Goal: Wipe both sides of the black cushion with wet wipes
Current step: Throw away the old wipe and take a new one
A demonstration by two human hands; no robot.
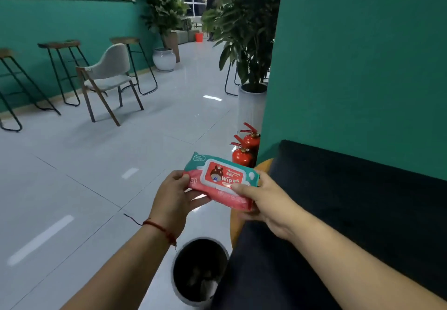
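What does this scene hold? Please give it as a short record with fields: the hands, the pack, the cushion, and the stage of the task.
left hand: grips the left end of the pack
right hand: grips the pack's right end, thumb at the lid's edge
pack: wet wipes, lid looks closed, no wipe out
cushion: black, on the right against the wall, untouched
bin: below the hands
stage: wiping not yet begun

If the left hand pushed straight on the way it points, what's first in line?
The wipes pack the left hand already grips; past it, probably the fire extinguishers, though depth is unclear.
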